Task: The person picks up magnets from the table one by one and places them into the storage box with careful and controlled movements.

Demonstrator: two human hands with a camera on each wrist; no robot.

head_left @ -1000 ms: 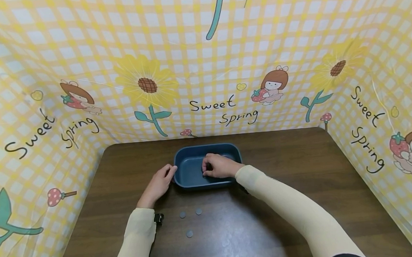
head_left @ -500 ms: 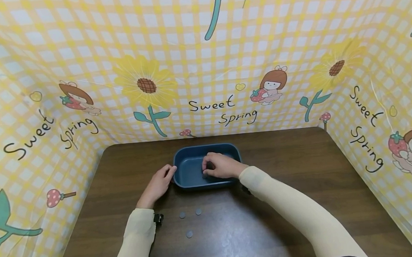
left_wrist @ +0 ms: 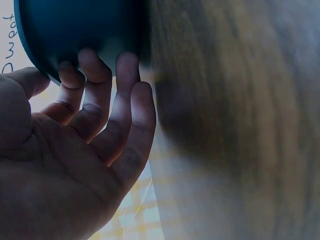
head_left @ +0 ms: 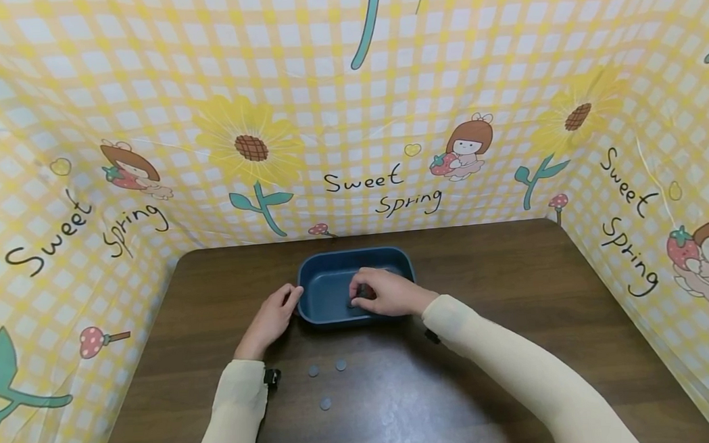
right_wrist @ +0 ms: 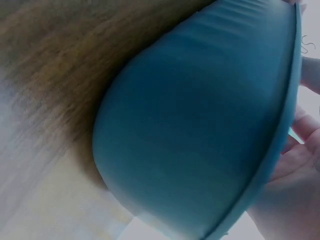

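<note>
A dark blue rectangular box (head_left: 330,297) with rounded corners stands on the brown table. My left hand (head_left: 272,318) holds its left end, thumb and index finger at the rim; in the left wrist view the fingertips (left_wrist: 90,56) lie against the outer wall. Over the right half of the box reaches my right hand (head_left: 386,292), its fingers curled inside. At its thumb and fingertips it pinches a small dark disc (head_left: 351,303), mostly hidden. The box wall (right_wrist: 190,115) covers those fingertips in the right wrist view.
Three small grey discs lie on the table in front of the box: a left disc (head_left: 313,371), a right disc (head_left: 341,364) and a nearer disc (head_left: 326,403). A yellow checked cloth (head_left: 348,113) with printed flowers surrounds the table at the back and sides.
My right forearm and wrist have shifted slightly right and toward me, while the fingertips stay inside the box at nearly the same spot. The left hand and the loose discs have not moved.
</note>
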